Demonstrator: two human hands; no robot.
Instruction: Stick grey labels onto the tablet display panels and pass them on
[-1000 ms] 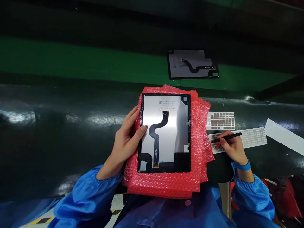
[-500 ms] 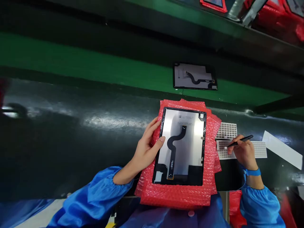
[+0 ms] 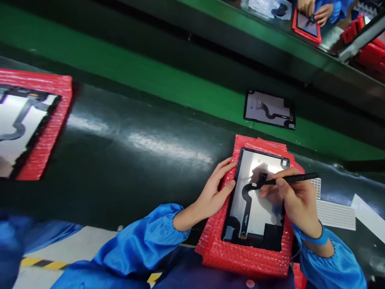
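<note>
A tablet screen [image 3: 267, 208] lies back side up on a stack of red bubble-wrap bags [image 3: 249, 263], its silvery back crossed by a curved black flex cable [image 3: 247, 200]. My left hand [image 3: 215, 192] rests along the screen's left edge, thumb and fingers spread, touching the edge and the red wrap. Over the upper right of the screen, my right hand [image 3: 296, 198] is closed around black tweezers [image 3: 296, 178]. The tweezers point left at the cable's upper end, where a small white piece [image 3: 254, 185] shows close to their tip.
Sticker sheets [image 3: 337, 214] and white paper [image 3: 368, 216] lie to the right. Another screen [image 3: 269, 110] lies on the green ledge behind. At far left is a screen [image 3: 18, 120] on red wrap [image 3: 55, 132]. Across the shelf, a co-worker's hands [image 3: 315, 12] work on another panel.
My right hand has moved left with the tweezers, from the sticker sheet to over the screen. My left hand stays at the screen's edge. The view has shifted, bringing in the left-hand screen and the co-worker's hands.
</note>
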